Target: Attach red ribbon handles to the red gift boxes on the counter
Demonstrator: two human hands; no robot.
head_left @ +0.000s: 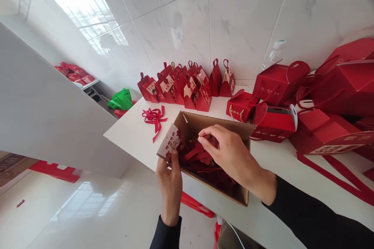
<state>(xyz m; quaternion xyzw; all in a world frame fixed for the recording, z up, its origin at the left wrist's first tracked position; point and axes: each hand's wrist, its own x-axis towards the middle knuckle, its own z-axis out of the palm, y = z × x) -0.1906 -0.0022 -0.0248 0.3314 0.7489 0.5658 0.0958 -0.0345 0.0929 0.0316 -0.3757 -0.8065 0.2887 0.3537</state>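
Observation:
A cardboard box (214,120) stands on the white table, with red paper pieces (201,155) and other small bits inside. At its left end, my left hand (169,175) is closed on a white-and-red printed card (172,142), the thumb lying over its lower edge. Above the box's contents, my right hand (223,146) is closed in a pinch, thumb against forefinger. A tiny yellowish speck shows at those fingertips, too small to name.
Small red gift boxes with loop handles (189,89) line the wall. Larger red boxes (276,122) crowd the right side, with a plastic bottle (276,52) behind. Red ribbon (154,118) lies left of the cardboard box, near the white table's (128,132) edge.

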